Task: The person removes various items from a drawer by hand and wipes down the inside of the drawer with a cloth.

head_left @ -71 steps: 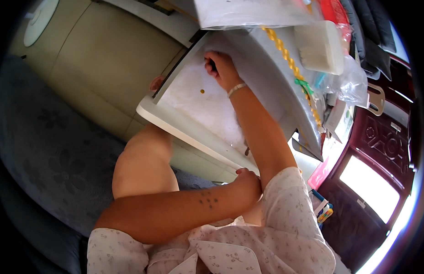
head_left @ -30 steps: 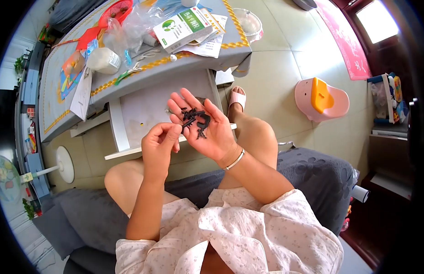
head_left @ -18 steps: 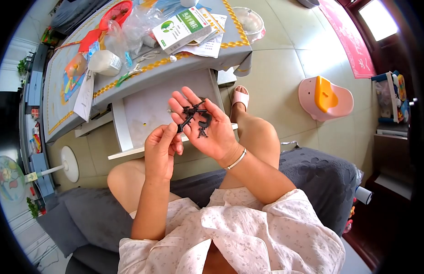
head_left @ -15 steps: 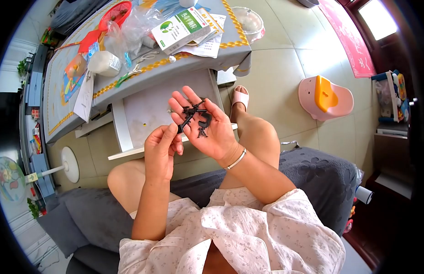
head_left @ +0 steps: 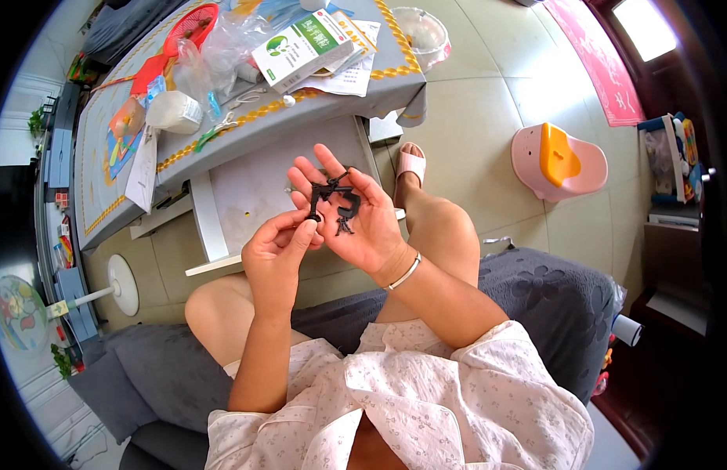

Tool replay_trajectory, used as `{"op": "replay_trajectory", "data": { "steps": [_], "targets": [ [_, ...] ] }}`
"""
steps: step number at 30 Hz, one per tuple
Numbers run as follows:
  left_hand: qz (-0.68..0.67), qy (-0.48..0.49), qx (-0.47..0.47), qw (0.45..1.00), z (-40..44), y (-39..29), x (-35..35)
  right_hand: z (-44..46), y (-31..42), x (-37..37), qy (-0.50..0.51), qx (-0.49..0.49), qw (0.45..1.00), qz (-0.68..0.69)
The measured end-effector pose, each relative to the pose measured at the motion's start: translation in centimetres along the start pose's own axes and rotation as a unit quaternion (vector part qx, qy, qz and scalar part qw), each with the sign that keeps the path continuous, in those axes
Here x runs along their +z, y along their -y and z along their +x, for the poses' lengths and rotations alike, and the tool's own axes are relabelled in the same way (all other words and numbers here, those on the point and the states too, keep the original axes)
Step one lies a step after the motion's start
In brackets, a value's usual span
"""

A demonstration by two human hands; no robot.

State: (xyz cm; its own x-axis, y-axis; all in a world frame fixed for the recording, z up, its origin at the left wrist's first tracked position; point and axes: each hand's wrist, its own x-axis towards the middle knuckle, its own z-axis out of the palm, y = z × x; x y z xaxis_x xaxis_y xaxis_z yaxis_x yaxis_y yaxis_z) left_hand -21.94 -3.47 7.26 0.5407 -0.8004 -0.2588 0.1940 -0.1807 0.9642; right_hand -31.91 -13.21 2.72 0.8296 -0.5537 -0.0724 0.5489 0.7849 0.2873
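Note:
My right hand [head_left: 367,227] is palm up with its fingers spread, and several small black plastic pieces lie on it. Among them are a curved piece [head_left: 349,205] and a small branched piece [head_left: 344,225] near the heel of the palm. My left hand [head_left: 279,251] pinches a thin black piece [head_left: 314,205] between thumb and forefinger at the edge of the right palm. That piece's upper end meets or overlaps the others; whether they are joined I cannot tell. Both hands are above the front of an open drawer [head_left: 242,184].
On the cloth-covered table [head_left: 277,125] are a green and white box [head_left: 301,51], papers, plastic bags, a white container [head_left: 174,112] and a red basket [head_left: 193,27]. A pink and orange potty [head_left: 558,163] stands on the floor at the right. A fan [head_left: 122,286] is at the left.
The hands, first at the drawer and the lap, are now together over the drawer. Since half a second ago, the piece pinched by my left hand has turned more upright, and that hand has shifted slightly.

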Motion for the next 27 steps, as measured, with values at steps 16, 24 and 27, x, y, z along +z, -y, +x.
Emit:
{"op": "replay_trajectory", "data": {
  "steps": [16,24,27],
  "targets": [
    [0.094,-0.029,0.126,0.987,0.0,1.0,0.8,-0.2,-0.1,0.9,-0.008,-0.029,0.999,-0.032],
    [0.210,0.005,0.187,0.960,0.1,0.7,1.6,-0.2,0.0,0.4,-0.010,-0.031,0.999,-0.042],
    [0.258,0.054,0.202,0.943,-0.2,0.2,1.9,-0.3,0.1,0.3,-0.031,-0.041,0.997,-0.052]
  ]
}}
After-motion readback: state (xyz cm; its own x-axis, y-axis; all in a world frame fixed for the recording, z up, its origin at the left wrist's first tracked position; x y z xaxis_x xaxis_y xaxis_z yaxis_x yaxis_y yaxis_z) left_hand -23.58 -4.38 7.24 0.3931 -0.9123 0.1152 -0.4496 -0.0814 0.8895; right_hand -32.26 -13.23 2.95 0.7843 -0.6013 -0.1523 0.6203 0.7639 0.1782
